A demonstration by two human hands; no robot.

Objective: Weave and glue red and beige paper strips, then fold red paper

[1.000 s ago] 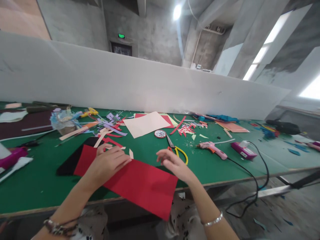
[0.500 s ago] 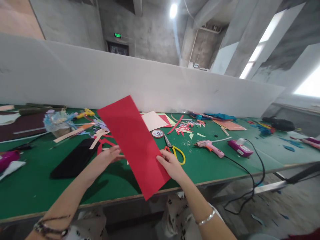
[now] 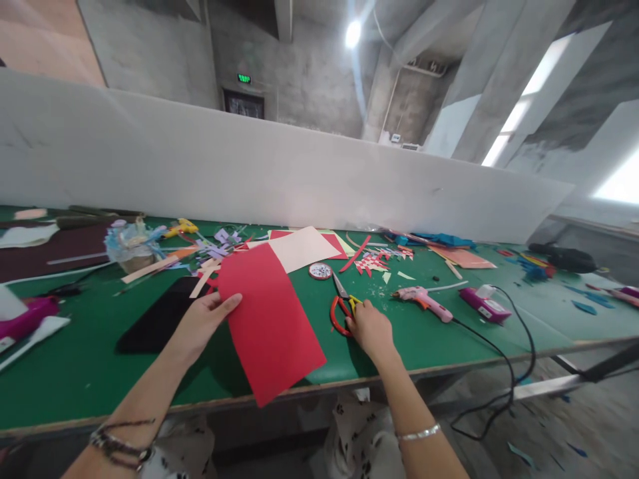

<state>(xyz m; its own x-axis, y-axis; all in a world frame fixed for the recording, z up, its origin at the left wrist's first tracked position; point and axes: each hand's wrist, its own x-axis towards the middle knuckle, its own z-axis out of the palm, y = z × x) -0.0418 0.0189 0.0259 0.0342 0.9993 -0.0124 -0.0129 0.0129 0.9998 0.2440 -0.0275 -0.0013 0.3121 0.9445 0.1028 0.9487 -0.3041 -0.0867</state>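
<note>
My left hand (image 3: 207, 322) pinches the left edge of a rectangular red sheet of paper (image 3: 272, 326), thumb on top. The sheet is tilted above the front part of the table. My right hand (image 3: 372, 329) is closed at the handles of a pair of scissors (image 3: 342, 309), which have one red and one yellow loop. Its fingers cover most of the yellow loop, and the blades point away from me. Beyond the scissors sits a small round container of tiny beads (image 3: 320, 271). A cream sheet (image 3: 304, 247) lies over other red and pale sheets behind the held paper.
A pink glue gun (image 3: 426, 303) and a purple box with a cable (image 3: 485, 304) are on the right of the green table (image 3: 299, 356). To the left lie a black tablet-like slab (image 3: 154, 319), paper strips (image 3: 204, 279) and a yellow glue gun (image 3: 180, 228). Red cutouts (image 3: 372, 261) are scattered farther back.
My right hand has let go of the red sheet and moved right onto the scissors' handles. My left hand now grips the sheet's left edge, and the sheet has come lower and left.
</note>
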